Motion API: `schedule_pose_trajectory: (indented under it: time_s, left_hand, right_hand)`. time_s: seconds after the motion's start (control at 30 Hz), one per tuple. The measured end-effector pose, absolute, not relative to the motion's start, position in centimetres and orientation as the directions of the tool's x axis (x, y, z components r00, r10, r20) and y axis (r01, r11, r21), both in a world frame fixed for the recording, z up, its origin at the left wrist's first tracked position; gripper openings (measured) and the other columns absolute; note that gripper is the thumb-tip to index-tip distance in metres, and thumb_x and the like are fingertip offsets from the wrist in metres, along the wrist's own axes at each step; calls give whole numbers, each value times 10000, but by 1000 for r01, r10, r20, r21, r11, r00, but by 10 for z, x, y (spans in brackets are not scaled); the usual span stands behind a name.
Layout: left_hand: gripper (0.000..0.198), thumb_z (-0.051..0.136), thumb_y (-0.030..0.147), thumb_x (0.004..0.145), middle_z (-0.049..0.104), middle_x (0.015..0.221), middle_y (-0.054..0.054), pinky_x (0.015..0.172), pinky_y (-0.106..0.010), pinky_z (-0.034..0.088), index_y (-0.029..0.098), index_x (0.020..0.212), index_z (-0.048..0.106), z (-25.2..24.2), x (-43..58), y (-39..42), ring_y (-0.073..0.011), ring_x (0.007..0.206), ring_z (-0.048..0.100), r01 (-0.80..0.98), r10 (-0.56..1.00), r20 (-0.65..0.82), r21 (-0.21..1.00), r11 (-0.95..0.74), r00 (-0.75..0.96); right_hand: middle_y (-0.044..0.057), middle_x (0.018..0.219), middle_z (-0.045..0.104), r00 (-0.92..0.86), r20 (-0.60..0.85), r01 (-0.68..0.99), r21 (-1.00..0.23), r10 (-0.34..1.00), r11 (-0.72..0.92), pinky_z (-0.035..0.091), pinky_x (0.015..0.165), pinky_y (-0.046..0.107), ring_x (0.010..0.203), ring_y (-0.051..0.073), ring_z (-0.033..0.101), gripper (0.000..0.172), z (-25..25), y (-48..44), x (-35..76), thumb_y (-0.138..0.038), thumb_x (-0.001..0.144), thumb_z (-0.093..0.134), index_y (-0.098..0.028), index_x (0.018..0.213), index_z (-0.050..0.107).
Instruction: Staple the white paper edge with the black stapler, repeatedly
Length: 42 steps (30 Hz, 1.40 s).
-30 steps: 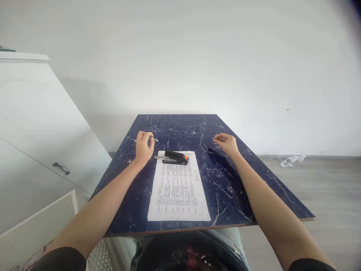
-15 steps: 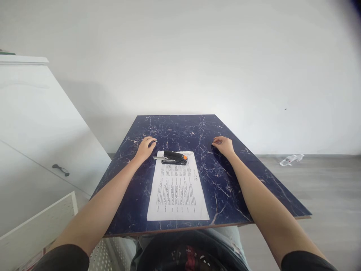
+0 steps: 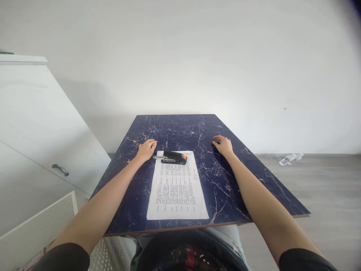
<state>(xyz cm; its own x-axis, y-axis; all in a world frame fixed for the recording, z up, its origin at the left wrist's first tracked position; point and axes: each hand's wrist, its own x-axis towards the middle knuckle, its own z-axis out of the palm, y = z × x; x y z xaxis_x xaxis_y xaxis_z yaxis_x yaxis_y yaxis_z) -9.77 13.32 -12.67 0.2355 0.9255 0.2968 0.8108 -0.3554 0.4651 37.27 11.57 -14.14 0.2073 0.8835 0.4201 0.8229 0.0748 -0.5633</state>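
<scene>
One stapler [image 3: 172, 157] is sitting on the far end of the sheet [image 3: 177, 188], looking rigid and hefty, best gripped around its body. Left hand [image 3: 146, 149] is lying flat just beside it, fingers loose, empty; right hand [image 3: 222, 145] is resting well apart on the table [image 3: 175, 128], likewise empty.

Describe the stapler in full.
The stapler is black, plastic by its look, with an orange patch at its right end and a silver metal strip jutting from its left end. It lies flat across the top edge of the paper. The left hand rests just beside its left end; whether they touch is unclear.
</scene>
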Motion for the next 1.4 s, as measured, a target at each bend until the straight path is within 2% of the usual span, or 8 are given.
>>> schedule_pose_trajectory:
  time_s: [0.3,0.4,0.57,0.77,0.87,1.03,1.23,1.4]
  left_hand:
    - [159,502,263,957,630,1070,-90,1060,-434,474,210,1039,627,-134,-102,139,-245,1081,611,778,886,421,483,-402,196]
    - [150,537,199,915,600,1041,-84,1051,-431,477,208,1044,614,-135,-103,139,-245,1065,602,777,882,428,480,-408,199]
    - [175,616,231,887,557,1073,-101,1069,-437,472,190,1050,669,-135,-106,139,-263,1096,587,771,874,463,500,-393,146]
    - [234,619,295,898,666,1126,-120,1121,-516,405,212,1076,746,-137,-108,142,-312,1168,570,835,891,429,430,-342,144]
    - [220,600,276,907,704,1109,-107,1105,-509,417,224,1044,764,-137,-108,142,-304,1137,590,842,890,422,407,-354,170]
    - [194,626,241,890,697,1041,-114,1037,-485,469,214,1020,768,-131,-108,136,-307,1042,631,847,885,438,399,-350,159]
    - [155,690,203,821,667,1099,-95,856,-379,567,181,962,751,-126,-103,129,-186,747,688,660,862,505,638,-397,30]
    - [232,783,296,771,743,957,-85,853,-386,586,183,974,776,-125,-98,129,-224,788,741,277,893,417,890,-363,-170]
  right_hand:
    - [84,947,786,260,470,841,-540,844,42,514,925,425,856,264,700,319,-136,111,371,-376,717,699,-198,979,737]
    - [89,857,777,340,494,807,-590,800,21,513,886,397,806,260,693,228,-133,107,369,-351,791,624,-200,915,743]
    - [100,717,751,530,431,698,-711,731,-87,507,773,370,717,270,679,279,-132,103,371,-336,889,517,-198,969,746]
    - [71,728,774,457,283,616,-784,843,-71,514,735,340,644,228,669,218,-136,110,373,-318,839,554,-207,883,737]
    - [74,800,793,439,303,638,-768,846,-55,515,743,336,656,217,670,215,-137,111,373,-309,815,553,-204,844,738]
    - [65,720,764,428,314,685,-724,848,-77,496,752,333,733,241,694,220,-136,111,373,-309,791,566,-193,807,751]
    - [51,701,752,401,312,718,-691,861,-84,477,779,326,748,233,692,219,-131,107,369,-306,796,571,-191,801,758]
    - [64,717,751,383,401,753,-657,832,-31,475,771,333,730,235,674,221,-124,101,360,-300,800,567,-189,799,758]
